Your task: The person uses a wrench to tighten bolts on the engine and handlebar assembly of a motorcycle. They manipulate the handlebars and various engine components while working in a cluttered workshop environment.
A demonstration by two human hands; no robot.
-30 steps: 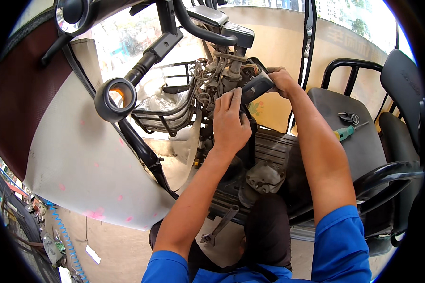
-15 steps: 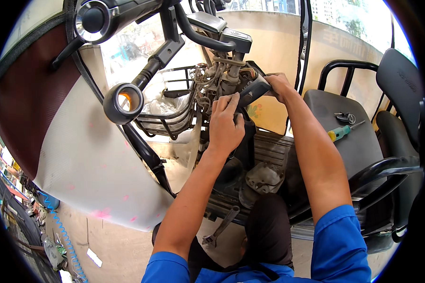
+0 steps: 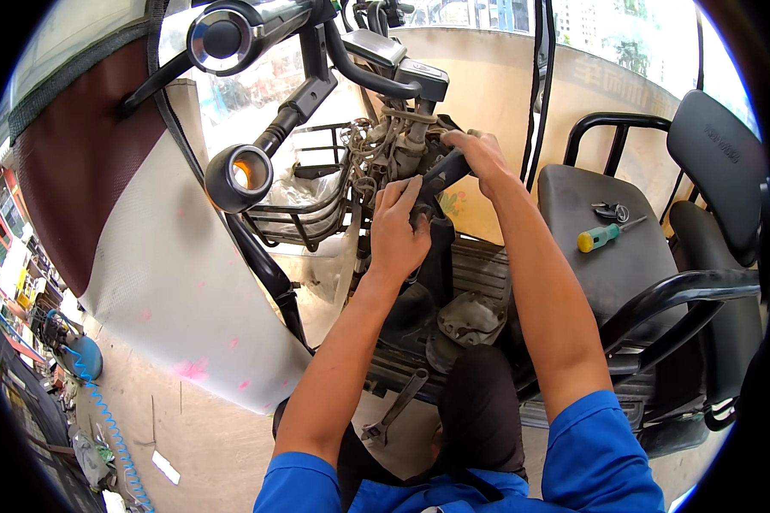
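Observation:
A black plastic cover panel (image 3: pixel 444 173) is held between my two hands, tilted, just right of the steering column (image 3: pixel 414 141) of a small vehicle. My left hand (image 3: pixel 399 229) grips its near lower end, with fingers bent over the edge. At the far upper end, my right hand (image 3: pixel 485 161) is closed around the panel, its fingertips close to the column. Bundled, dusty wires (image 3: pixel 375 154) hang exposed beside the column, left of the panel. The panel's inner side is hidden from me.
A wire basket (image 3: pixel 304 218) with clear plastic inside sits left of the column. Keys (image 3: pixel 612 210) and a screwdriver (image 3: pixel 606 237) lie on the grey seat (image 3: pixel 565 192). A dusty metal part (image 3: pixel 470 321) rests on the footboard, an adjustable wrench (image 3: pixel 393 409) below. Handlebars (image 3: pixel 269 30) overhang.
My right hand has moved inward toward the column, and the panel has turned with it, now steeper and closer to the wires. My left hand keeps its grip. The whole view has shifted slightly.

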